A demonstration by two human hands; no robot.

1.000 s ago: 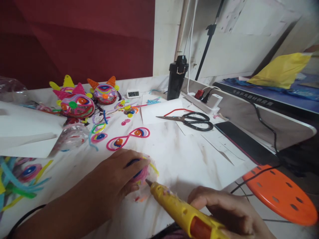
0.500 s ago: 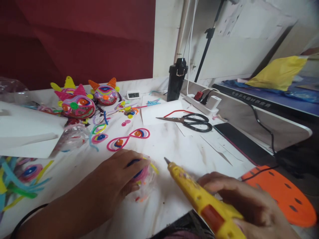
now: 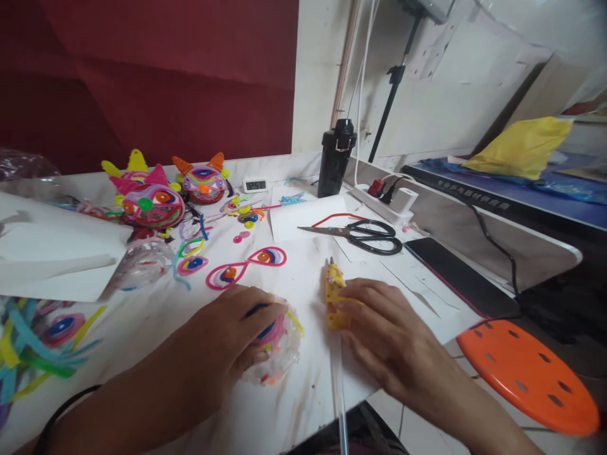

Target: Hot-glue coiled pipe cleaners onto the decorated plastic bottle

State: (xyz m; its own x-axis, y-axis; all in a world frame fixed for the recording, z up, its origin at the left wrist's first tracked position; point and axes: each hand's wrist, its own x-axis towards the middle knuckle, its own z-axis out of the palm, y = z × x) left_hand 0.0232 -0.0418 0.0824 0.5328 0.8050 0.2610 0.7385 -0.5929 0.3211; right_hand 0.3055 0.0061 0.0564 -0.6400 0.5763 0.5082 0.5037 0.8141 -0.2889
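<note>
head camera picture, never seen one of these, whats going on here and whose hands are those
The camera sits on a person's head, looking down at their own two bare hands over a white table. The left hand presses on a clear ball wrapped in coloured pipe cleaners. The right hand lies on a yellow glue gun resting flat on the table. Farther back are black scissors, a black bottle, a pink figure-eight piece and finished fuzzy masks.
</note>
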